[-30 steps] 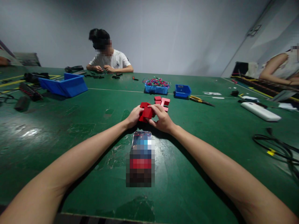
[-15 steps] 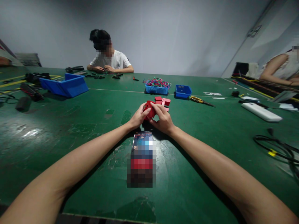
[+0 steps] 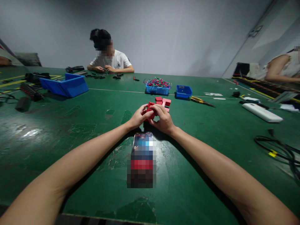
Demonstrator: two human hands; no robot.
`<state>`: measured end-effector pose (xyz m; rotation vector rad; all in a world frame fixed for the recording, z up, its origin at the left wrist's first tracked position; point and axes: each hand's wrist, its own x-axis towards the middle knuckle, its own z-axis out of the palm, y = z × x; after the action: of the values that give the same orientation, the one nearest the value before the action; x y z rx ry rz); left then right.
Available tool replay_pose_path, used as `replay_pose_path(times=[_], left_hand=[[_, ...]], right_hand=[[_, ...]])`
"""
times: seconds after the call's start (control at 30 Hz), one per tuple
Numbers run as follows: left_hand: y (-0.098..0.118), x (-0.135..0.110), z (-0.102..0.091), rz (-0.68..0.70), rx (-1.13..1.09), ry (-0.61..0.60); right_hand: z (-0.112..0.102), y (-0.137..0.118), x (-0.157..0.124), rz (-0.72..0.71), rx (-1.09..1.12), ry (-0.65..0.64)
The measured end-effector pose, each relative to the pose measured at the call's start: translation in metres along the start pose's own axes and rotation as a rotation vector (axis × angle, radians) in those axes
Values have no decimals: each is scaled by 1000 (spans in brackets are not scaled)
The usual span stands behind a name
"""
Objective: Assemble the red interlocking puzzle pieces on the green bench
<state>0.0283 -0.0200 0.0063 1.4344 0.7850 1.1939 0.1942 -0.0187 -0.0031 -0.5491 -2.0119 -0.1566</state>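
Between my two hands is a small red block-shaped housing [image 3: 150,110], partly covered by fingers. My left hand [image 3: 137,117] grips its left side, with the thumb over the near face. Around the right side curl the fingers of my right hand [image 3: 164,119], the fingertips on its top and the thumb low on it. Just beyond my right hand lie more red block-like parts [image 3: 166,102] on the green table [image 3: 103,150]. A phone [image 3: 143,143] with its screen lit lies right below my hands.
Farther back stand a blue bin of coloured wires [image 3: 157,90], a small blue bin [image 3: 184,92] and yellow-handled pliers [image 3: 197,100]. A larger blue bin [image 3: 65,87] is at left. A white power bank-like block [image 3: 262,112] and black cables [image 3: 276,143] lie right. Across sits a person [image 3: 117,61].
The red housing has turned and tilted slightly in my hands. My left thumb has shifted a little lower across it. At the far right, another person's arm has moved.
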Motion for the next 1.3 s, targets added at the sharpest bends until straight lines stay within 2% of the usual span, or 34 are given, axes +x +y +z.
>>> replay_pose_path(times=[0.23, 0.43, 0.83, 1.03, 1.3], left_hand=[[1, -1, 1, -23, -18, -7], [0, -1, 0, -36, -14, 0], [-3, -1, -1, -3, 1, -25], [-6, -1, -3, 9, 0, -41], [-9, 0, -5, 17, 17, -40]], right_hand=[[0, 1, 0, 39, 36, -28], [-1, 1, 0, 6, 34, -13], [-3, 1, 0, 12, 77, -64], [-3, 1, 0, -28, 85, -21], [-2, 1, -2, -8, 43, -43]])
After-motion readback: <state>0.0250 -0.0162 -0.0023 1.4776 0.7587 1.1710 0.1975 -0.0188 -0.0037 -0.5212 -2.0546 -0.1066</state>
